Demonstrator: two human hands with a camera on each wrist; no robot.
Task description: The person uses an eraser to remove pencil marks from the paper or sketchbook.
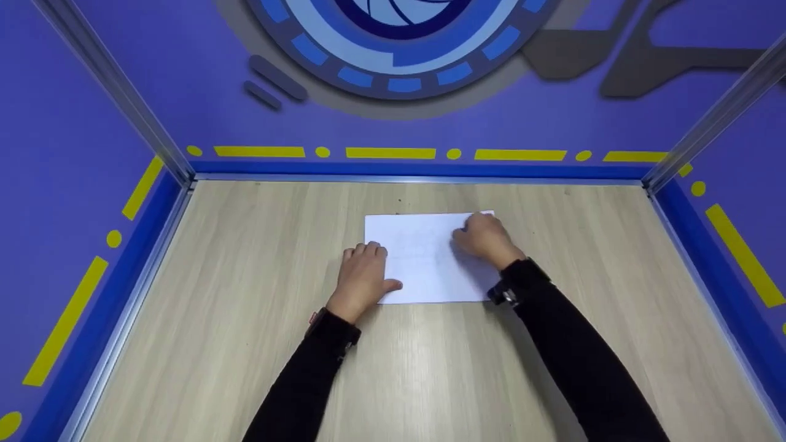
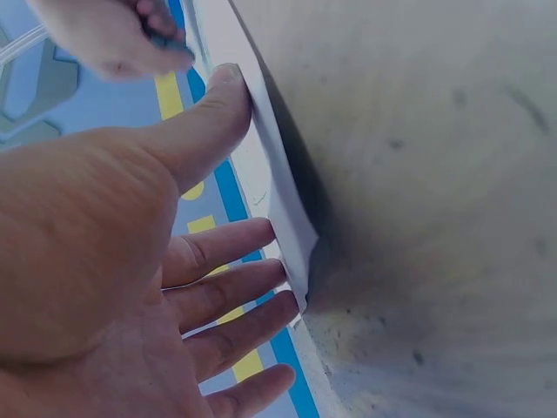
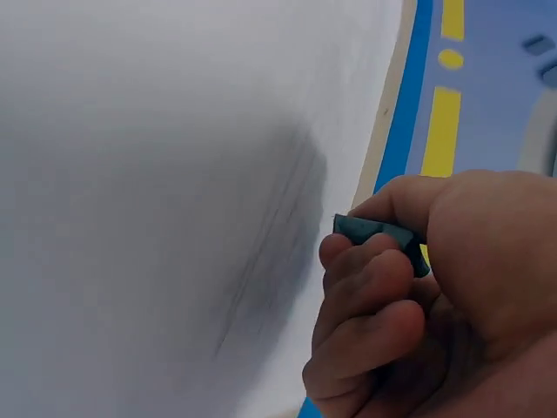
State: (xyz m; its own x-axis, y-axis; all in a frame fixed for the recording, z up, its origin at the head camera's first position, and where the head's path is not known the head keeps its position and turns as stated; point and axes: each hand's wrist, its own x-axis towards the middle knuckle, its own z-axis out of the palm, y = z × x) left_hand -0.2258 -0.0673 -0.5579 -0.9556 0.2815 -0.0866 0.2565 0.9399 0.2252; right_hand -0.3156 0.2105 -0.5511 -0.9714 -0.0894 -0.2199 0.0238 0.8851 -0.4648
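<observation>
A white sheet of paper [image 1: 424,276] lies on the table, with faint grey pencil lines [image 3: 261,239] visible in the right wrist view. My left hand [image 1: 361,277] rests at its left edge, fingers extended and thumb spread along the near edge. In the left wrist view the sheet's near edge stands slightly off the tabletop. Over the upper right part of the paper, my right hand [image 1: 485,238] pinches a small dark green eraser [image 3: 374,232] between thumb and curled fingers. From the head view, the hand mostly hides that eraser.
The wood-grain table [image 1: 258,258] extends around the sheet on all sides. Blue-purple panels [image 1: 184,123] with yellow dashes enclose it at the back, left and right. A metal rail [image 1: 417,180] runs along the back edge.
</observation>
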